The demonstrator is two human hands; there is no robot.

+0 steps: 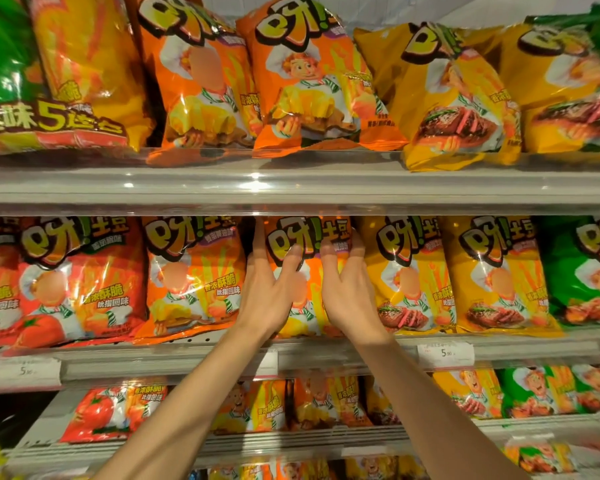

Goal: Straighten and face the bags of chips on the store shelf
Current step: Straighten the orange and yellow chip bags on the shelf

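An orange chip bag (310,237) stands upright in the middle of the middle shelf. My left hand (271,289) grips its left edge, fingers behind the bag and thumb on the front. My right hand (349,289) holds its right edge the same way, thumb on the front near the logo. Both hands cover much of the bag's lower half. An orange bag (191,271) stands to its left and a yellow bag (409,271) to its right, both facing forward.
The middle shelf rail (187,362) carries price tags (445,354). Red bags (80,278) fill the left, yellow (496,275) and green bags (582,271) the right. The upper shelf (291,188) holds leaning orange and yellow bags. Lower shelves hold more bags.
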